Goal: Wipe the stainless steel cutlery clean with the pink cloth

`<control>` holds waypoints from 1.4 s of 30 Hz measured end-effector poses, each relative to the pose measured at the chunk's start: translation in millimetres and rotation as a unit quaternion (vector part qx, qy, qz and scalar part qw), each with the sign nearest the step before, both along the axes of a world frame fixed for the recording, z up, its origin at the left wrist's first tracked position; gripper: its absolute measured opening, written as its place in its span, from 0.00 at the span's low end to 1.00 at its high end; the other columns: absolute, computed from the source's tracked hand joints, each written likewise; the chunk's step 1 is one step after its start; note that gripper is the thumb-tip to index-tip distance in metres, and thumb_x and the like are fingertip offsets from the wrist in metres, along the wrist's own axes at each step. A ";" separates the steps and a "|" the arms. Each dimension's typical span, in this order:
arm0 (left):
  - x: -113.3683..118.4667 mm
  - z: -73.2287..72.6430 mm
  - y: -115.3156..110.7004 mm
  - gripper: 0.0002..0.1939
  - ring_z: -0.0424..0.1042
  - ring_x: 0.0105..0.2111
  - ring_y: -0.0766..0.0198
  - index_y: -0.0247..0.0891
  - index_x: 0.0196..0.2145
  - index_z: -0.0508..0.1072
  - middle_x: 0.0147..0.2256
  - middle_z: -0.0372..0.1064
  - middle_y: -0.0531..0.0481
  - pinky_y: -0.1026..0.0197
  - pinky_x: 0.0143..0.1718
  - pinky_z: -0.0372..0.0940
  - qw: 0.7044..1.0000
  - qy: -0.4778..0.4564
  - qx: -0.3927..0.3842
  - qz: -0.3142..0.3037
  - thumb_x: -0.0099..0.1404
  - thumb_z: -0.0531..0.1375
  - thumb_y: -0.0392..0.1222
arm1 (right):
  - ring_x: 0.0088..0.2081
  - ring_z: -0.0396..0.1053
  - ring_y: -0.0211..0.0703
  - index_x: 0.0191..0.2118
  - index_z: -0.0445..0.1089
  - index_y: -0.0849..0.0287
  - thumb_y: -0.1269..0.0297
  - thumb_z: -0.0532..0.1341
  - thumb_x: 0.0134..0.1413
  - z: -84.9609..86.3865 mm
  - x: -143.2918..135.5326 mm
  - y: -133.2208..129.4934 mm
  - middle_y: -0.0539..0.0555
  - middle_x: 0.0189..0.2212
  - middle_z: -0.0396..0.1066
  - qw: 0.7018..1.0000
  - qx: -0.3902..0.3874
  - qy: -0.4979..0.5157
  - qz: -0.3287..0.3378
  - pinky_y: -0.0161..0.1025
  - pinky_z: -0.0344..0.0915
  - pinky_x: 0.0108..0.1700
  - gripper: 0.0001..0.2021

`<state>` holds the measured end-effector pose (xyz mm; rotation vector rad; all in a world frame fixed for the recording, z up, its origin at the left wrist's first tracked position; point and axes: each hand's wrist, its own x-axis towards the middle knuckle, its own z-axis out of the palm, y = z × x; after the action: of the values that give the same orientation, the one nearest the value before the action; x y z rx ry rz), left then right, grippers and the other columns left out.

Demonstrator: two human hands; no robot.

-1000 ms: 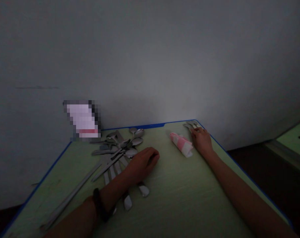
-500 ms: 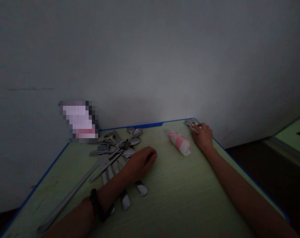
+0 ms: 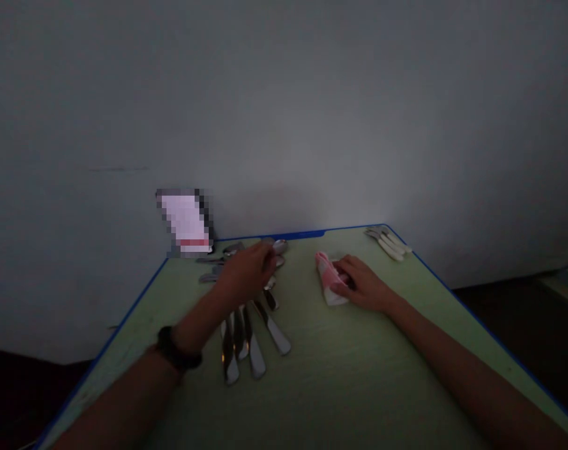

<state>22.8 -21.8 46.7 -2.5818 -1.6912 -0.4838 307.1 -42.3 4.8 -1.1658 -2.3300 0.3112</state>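
My left hand (image 3: pixel 250 270), with a dark band on its wrist, is over the pile of cutlery. Its fingers are curled, and whatever they hold is hidden. Around it lie spoons (image 3: pixel 280 245), while several knives (image 3: pixel 257 359) point their handles toward me. My right hand (image 3: pixel 361 282) grips the side of a rolled pink-and-white cloth (image 3: pixel 328 275) resting on the table. Beyond it, at the far right corner, several forks with white handles (image 3: pixel 390 246) lie side by side, touched by neither hand.
The pale green table (image 3: pixel 312 381) has a blue edge and stands against a grey wall (image 3: pixel 312 125). A blurred-out upright device (image 3: pixel 184 219) with a lit screen leans at the back left corner.
My right hand has left the white-handled forks and come back to the cloth, closing on it. My left hand has moved further over the cutlery. The view has turned left.
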 end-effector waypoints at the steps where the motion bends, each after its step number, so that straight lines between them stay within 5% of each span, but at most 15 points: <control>1: -10.4 5.1 4.2 0.13 0.69 0.31 0.60 0.38 0.36 0.68 0.34 0.70 0.46 0.61 0.31 0.59 0.998 0.036 -0.038 0.020 0.64 0.49 0.47 | 0.37 0.62 0.44 0.48 0.65 0.61 0.49 0.55 0.53 -1.4 -3.9 0.5 0.58 0.36 0.64 1.000 0.019 -0.014 -0.002 0.41 0.60 0.41 0.23; 4: -38.3 16.1 12.3 0.16 0.70 0.29 0.59 0.37 0.36 0.69 0.33 0.71 0.44 0.62 0.27 0.58 0.977 0.137 -0.150 0.061 0.62 0.50 0.50 | 0.40 0.61 0.46 0.46 0.66 0.61 0.52 0.56 0.52 -6.8 -11.9 5.8 0.60 0.39 0.64 0.997 0.061 -0.037 -0.020 0.43 0.60 0.43 0.20; 9: -58.3 21.4 14.8 0.15 0.71 0.28 0.59 0.38 0.32 0.70 0.31 0.72 0.45 0.63 0.26 0.59 0.967 0.161 -0.190 0.060 0.57 0.54 0.53 | 0.44 0.61 0.47 0.36 0.70 0.61 0.63 0.53 0.55 -12.1 -13.6 15.0 0.60 0.42 0.64 0.993 0.099 -0.050 -0.045 0.44 0.60 0.46 0.11; 14: -50.1 24.1 5.4 0.15 0.72 0.30 0.56 0.37 0.29 0.72 0.31 0.73 0.43 0.62 0.27 0.62 0.960 0.177 -0.209 0.059 0.49 0.61 0.52 | 0.45 0.62 0.46 0.40 0.69 0.61 0.64 0.51 0.56 -10.0 -13.1 16.0 0.60 0.44 0.65 0.990 0.101 -0.066 -0.070 0.44 0.60 0.47 0.12; 26: -31.7 18.9 -5.2 0.12 0.73 0.36 0.44 0.33 0.34 0.75 0.37 0.73 0.32 0.51 0.32 0.67 0.952 0.244 -0.177 0.056 0.50 0.58 0.39 | 0.45 0.61 0.47 0.41 0.69 0.61 0.63 0.51 0.57 -10.7 -12.8 20.7 0.61 0.44 0.65 0.984 0.101 -0.078 -0.120 0.43 0.59 0.48 0.13; 32: -27.9 14.6 -9.2 0.14 0.73 0.37 0.44 0.33 0.35 0.75 0.37 0.73 0.33 0.50 0.34 0.66 0.950 0.258 -0.168 0.048 0.54 0.55 0.43 | 0.45 0.59 0.50 0.39 0.69 0.61 0.65 0.52 0.54 -8.1 -17.1 22.3 0.61 0.43 0.64 0.968 0.180 -0.014 -0.174 0.47 0.57 0.48 0.11; 42: -25.6 21.7 -12.6 0.13 0.73 0.36 0.44 0.34 0.32 0.75 0.36 0.73 0.33 0.51 0.33 0.66 0.943 0.283 -0.171 0.045 0.53 0.57 0.43 | 0.43 0.60 0.48 0.42 0.67 0.61 0.67 0.51 0.55 -10.4 -17.4 26.3 0.60 0.39 0.65 0.978 0.142 -0.019 -0.154 0.41 0.60 0.46 0.12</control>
<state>-2.8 -34.5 68.4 -2.4705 -1.7658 0.5570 289.7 -16.0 -5.6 -1.3675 -2.0953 -0.1517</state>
